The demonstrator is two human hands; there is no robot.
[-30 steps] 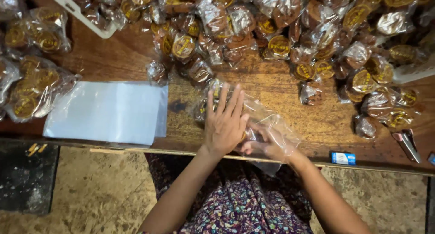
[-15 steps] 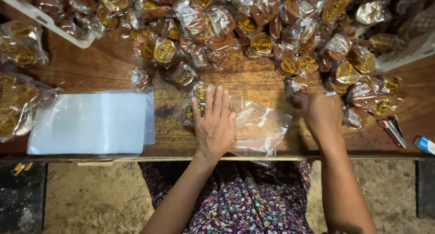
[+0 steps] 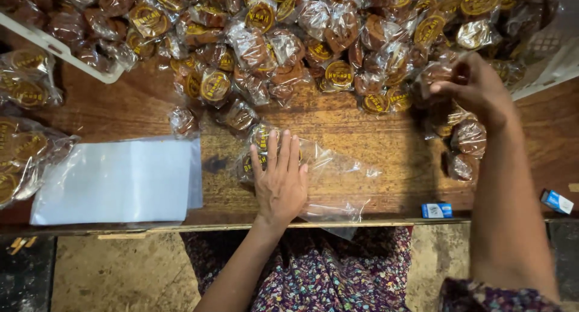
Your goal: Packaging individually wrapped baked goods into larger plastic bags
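Observation:
My left hand (image 3: 279,180) lies flat, fingers spread, on a clear plastic bag (image 3: 338,182) at the front edge of the wooden table (image 3: 374,137). A few wrapped brown cakes with gold labels (image 3: 258,144) show inside the bag under my fingertips. My right hand (image 3: 473,85) reaches to the far right and pinches one wrapped cake (image 3: 433,75) at the edge of a big heap of such cakes (image 3: 283,34).
A flat stack of clear bags (image 3: 117,180) lies on the left. Filled bags of cakes (image 3: 24,158) sit at the left edge. A white tray rim (image 3: 54,46) crosses the top left. Small blue boxes (image 3: 436,210) rest near the table's front right.
My right hand left the bag and reached out to the right into the heap, closing on a wrapped cake. My left hand stayed pressed on the bag.

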